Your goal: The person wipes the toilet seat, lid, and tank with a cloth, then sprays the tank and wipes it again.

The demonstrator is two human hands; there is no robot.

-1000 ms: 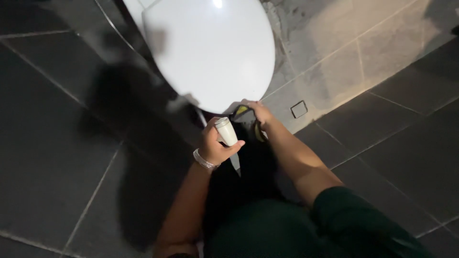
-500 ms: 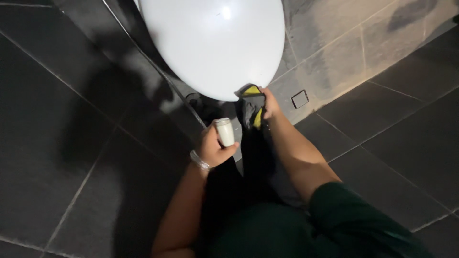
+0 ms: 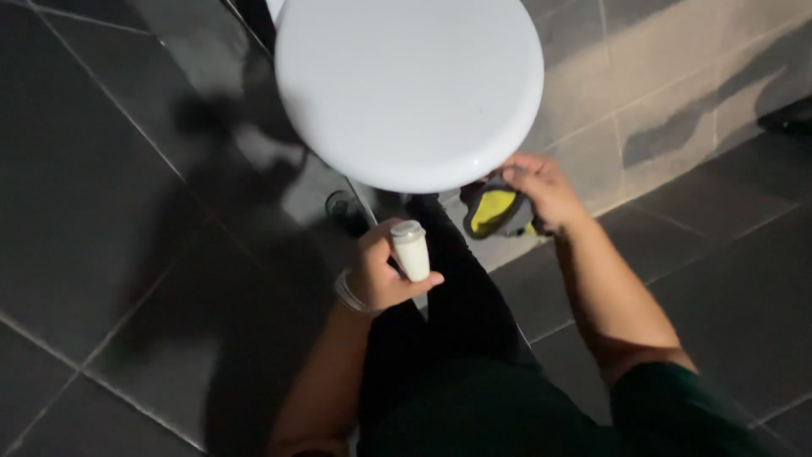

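Observation:
A white toilet with its lid (image 3: 406, 85) shut fills the top middle of the head view. My left hand (image 3: 381, 271) is closed around a small cream-coloured bottle (image 3: 412, 251) with a pale cap, held upright below the front edge of the lid. My right hand (image 3: 541, 190) grips a yellow and grey cloth (image 3: 495, 211) just under the lid's front right edge, close to the toilet. A pale band sits on my left wrist. My legs in dark trousers run down the middle of the frame.
Dark grey floor tiles (image 3: 101, 254) with pale grout lines lie all around. A lighter tiled wall (image 3: 677, 85) rises at the upper right. A small dark round object (image 3: 345, 207) sits on the floor by the toilet's base.
The view has come closer to the toilet. My right hand with the cloth has moved up and right toward the lid's edge. My left hand still holds the bottle.

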